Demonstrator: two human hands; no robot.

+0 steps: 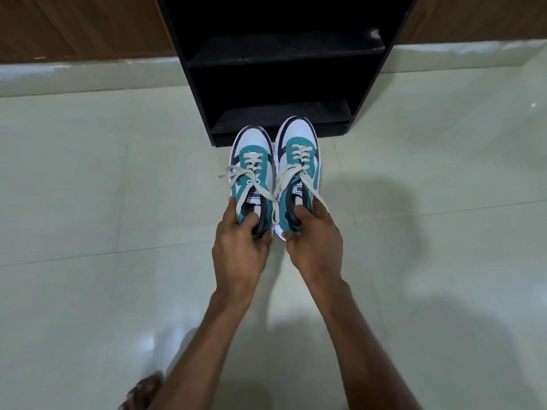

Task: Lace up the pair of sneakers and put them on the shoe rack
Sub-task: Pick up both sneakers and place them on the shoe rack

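Two teal, white and black sneakers with off-white laces tied in bows are side by side, toes pointing at the black shoe rack. My left hand grips the heel of the left sneaker. My right hand grips the heel of the right sneaker. The right sneaker's toe overlaps the front edge of the rack's lowest shelf in the picture. Whether the soles touch the floor I cannot tell.
The rack has an upper shelf and a lower shelf, both bare and dark. Pale tiled floor spreads all around. A wooden wall runs behind the rack. My bare foot shows at the bottom left.
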